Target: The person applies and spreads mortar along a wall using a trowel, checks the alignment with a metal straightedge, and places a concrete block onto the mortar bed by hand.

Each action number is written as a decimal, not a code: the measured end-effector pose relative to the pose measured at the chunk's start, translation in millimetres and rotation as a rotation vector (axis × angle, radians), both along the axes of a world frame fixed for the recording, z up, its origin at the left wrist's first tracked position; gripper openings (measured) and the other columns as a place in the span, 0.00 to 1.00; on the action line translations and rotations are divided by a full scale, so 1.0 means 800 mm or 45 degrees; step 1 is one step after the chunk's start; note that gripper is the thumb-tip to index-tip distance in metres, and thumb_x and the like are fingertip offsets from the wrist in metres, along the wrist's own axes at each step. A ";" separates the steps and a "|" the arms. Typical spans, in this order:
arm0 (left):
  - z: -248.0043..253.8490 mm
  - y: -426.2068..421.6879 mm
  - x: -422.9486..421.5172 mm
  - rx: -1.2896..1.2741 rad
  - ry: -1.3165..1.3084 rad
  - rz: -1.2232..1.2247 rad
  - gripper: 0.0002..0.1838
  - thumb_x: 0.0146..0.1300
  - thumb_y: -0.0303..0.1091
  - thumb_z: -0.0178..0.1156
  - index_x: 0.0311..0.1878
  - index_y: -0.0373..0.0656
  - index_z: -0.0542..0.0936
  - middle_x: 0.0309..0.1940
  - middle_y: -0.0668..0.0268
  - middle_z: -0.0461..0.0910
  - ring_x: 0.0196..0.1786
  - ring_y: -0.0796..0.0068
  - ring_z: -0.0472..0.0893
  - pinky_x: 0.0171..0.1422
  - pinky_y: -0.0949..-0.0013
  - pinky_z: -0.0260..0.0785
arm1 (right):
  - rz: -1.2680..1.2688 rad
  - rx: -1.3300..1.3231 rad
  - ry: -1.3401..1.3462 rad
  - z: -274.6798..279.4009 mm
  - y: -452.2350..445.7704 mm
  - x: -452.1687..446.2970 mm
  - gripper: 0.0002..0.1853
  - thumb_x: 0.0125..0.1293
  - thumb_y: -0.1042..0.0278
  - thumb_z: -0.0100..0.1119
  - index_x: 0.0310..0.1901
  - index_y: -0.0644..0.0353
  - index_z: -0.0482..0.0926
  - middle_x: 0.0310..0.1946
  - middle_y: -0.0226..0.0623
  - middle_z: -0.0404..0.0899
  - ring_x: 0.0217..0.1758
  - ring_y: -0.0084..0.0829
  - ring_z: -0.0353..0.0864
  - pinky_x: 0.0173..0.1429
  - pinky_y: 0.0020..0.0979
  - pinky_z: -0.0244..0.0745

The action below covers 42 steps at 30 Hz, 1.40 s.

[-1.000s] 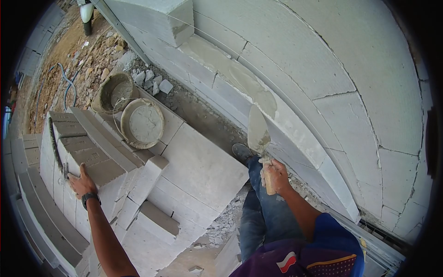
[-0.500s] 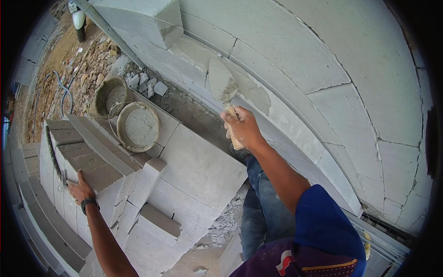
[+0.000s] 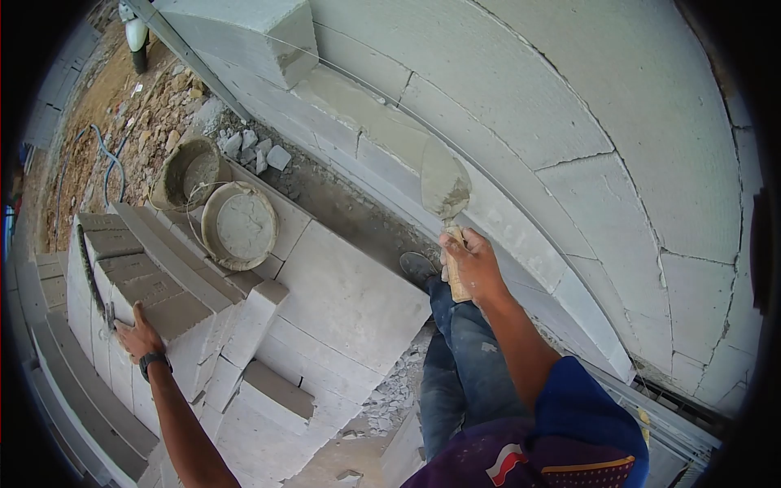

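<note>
My right hand (image 3: 473, 264) grips the wooden handle of a trowel (image 3: 445, 180). The trowel's mortar-smeared blade lies over the top of a pale block course, at the end of a wet mortar layer (image 3: 366, 114). Over on the left, my left hand (image 3: 140, 335), with a dark wristwatch, rests on stacked pale blocks (image 3: 150, 285), thumb spread from the fingers. Its fingertips are beside a small grey piece at the lower end of a long dark strip (image 3: 91, 264); what this is I cannot make out.
Two mortar-crusted buckets, one (image 3: 238, 225) holding grey mortar and another (image 3: 191, 172) behind it, stand by the block stack. A taut string (image 3: 342, 71) runs along the wall (image 3: 594, 195). Broken block pieces (image 3: 256, 150) and a blue hose (image 3: 110, 159) lie on the ground.
My right hand has drawn the trowel toward me and to the right along the block course, and the mortar layer now reaches farther that way. My left hand stays in place.
</note>
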<state>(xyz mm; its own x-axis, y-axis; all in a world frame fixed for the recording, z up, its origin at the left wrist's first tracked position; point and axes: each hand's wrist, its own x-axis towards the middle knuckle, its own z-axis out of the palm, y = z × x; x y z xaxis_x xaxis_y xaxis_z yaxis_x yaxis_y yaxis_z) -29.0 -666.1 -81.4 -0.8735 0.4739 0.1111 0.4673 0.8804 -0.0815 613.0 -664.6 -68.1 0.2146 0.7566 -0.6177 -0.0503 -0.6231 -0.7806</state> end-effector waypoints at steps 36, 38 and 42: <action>-0.005 0.000 -0.009 0.066 -0.031 -0.033 0.59 0.58 0.81 0.51 0.82 0.45 0.57 0.81 0.51 0.55 0.81 0.47 0.57 0.79 0.32 0.45 | -0.492 0.105 0.362 -0.105 -0.132 0.024 0.14 0.75 0.53 0.60 0.44 0.54 0.72 0.24 0.32 0.75 0.18 0.25 0.75 0.22 0.29 0.72; -0.005 0.001 -0.009 0.067 -0.039 -0.029 0.60 0.57 0.81 0.51 0.81 0.44 0.57 0.81 0.51 0.55 0.81 0.47 0.56 0.79 0.32 0.45 | -0.474 0.076 0.422 -0.122 -0.141 -0.005 0.13 0.75 0.53 0.60 0.45 0.55 0.73 0.24 0.32 0.74 0.18 0.26 0.74 0.22 0.30 0.73; -0.006 0.001 -0.010 0.066 -0.029 -0.039 0.59 0.58 0.81 0.51 0.81 0.44 0.57 0.81 0.51 0.56 0.82 0.48 0.56 0.80 0.32 0.44 | -0.300 -0.170 0.558 -0.112 -0.196 -0.068 0.12 0.74 0.56 0.60 0.45 0.56 0.74 0.23 0.33 0.73 0.17 0.27 0.73 0.22 0.32 0.73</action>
<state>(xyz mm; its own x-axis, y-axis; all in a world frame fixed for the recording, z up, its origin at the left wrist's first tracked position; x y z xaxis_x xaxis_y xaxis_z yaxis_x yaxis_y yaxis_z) -37.0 -665.5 -86.0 -0.8614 0.4943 0.1168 0.4950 0.8685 -0.0252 558.5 -821.2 -157.4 0.0692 0.6273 -0.7757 -0.5060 -0.6481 -0.5692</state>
